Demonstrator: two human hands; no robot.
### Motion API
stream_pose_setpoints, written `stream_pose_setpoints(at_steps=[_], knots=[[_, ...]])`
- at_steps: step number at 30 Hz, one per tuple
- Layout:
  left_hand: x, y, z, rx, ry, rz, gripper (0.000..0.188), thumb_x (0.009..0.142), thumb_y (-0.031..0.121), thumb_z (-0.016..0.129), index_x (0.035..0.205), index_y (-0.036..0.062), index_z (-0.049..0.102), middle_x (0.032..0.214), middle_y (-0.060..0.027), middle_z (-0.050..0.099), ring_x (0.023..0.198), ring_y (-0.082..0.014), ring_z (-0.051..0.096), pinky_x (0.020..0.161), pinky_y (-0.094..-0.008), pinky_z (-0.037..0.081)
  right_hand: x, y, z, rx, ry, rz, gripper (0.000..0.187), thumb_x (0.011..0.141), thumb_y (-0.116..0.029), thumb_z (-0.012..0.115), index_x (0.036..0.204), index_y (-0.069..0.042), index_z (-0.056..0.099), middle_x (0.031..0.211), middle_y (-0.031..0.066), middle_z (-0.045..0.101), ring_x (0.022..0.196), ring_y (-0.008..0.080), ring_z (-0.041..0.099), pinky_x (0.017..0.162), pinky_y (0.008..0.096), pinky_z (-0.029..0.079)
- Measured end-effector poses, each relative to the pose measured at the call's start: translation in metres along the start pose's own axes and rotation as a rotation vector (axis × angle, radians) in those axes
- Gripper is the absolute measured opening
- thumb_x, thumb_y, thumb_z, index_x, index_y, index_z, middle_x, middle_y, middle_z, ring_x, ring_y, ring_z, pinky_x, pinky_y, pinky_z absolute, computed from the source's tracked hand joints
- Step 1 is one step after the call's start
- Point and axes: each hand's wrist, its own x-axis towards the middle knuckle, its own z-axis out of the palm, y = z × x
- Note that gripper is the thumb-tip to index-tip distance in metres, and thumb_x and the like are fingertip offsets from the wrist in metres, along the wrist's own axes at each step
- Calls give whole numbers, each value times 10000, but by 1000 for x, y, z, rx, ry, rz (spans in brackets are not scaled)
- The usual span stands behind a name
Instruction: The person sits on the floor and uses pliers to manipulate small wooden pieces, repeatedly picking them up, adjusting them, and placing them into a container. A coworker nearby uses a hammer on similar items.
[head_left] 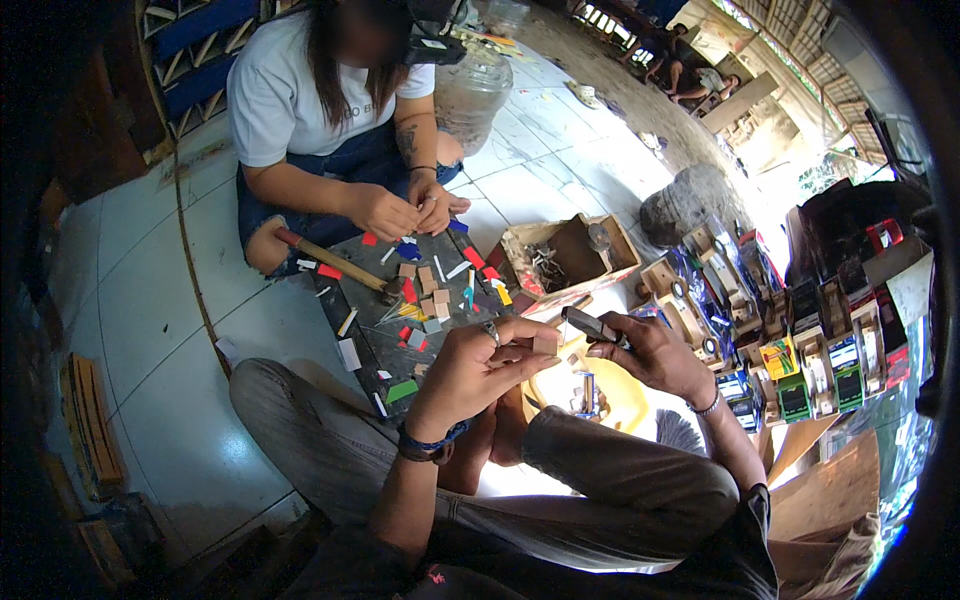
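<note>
My left hand [490, 360] pinches a small square wooden block [545, 346] between thumb and fingertips. Close by on the right, my right hand [655, 352] is closed around a dark hand tool [588, 323]; its exact kind does not show. The tool's end points toward the block, and I cannot tell whether they touch. Beyond my left hand lies a dark board [350, 300] with several wooden blocks [427, 282], coloured scraps and a wooden-handled hammer [330, 262]. Below my hands sits a yellow basin [635, 400] with small pieces inside.
Across the board a seated person [330, 130] holds something small in both hands. A wooden box [620, 250] with metal bits stands beyond my hands. Several toy wooden trucks [785, 375] crowd the right side. Wood strips [90, 420] lie at the far left.
</note>
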Motion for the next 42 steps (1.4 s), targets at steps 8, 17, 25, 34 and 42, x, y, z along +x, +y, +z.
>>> stream_pose_setpoints(at_steps=[8,17,25,34,42], knots=[[2,9,1,350,31,89,238,946,-5,692,1181,7,662,1168,-100,696,1072,-194,703,907,-319,600,1,-1,4,-82,65,6,346,976,-292,686,1158,1,656,933,221,712,817,408,695,696,467,532],[9,-10,21,161,234,42,228,1034,93,600,1220,-12,520,1065,-145,676,957,-196,727,815,-314,612,9,2,27,-329,214,6,313,970,-356,676,1064,-62,622,856,171,677,711,369,684,593,460,527],[8,-13,24,199,288,-44,195,1067,146,563,1148,-28,602,962,-145,752,858,-186,758,748,-294,602,12,-2,34,-406,294,24,221,913,-223,715,1055,-75,634,888,128,671,746,346,675,656,442,514],[6,-12,23,249,295,-69,226,1066,158,572,1167,-38,624,1002,-152,755,887,-187,756,762,-296,611,12,2,40,-375,238,-26,284,969,-321,666,1069,-60,612,880,161,681,713,365,677,611,456,526],[4,-8,19,101,280,-127,228,1064,154,575,1156,-45,637,1010,-157,753,895,-187,754,769,-294,614,11,2,43,-323,212,-10,305,990,-340,642,1087,-52,608,859,187,691,704,391,675,600,471,523]])
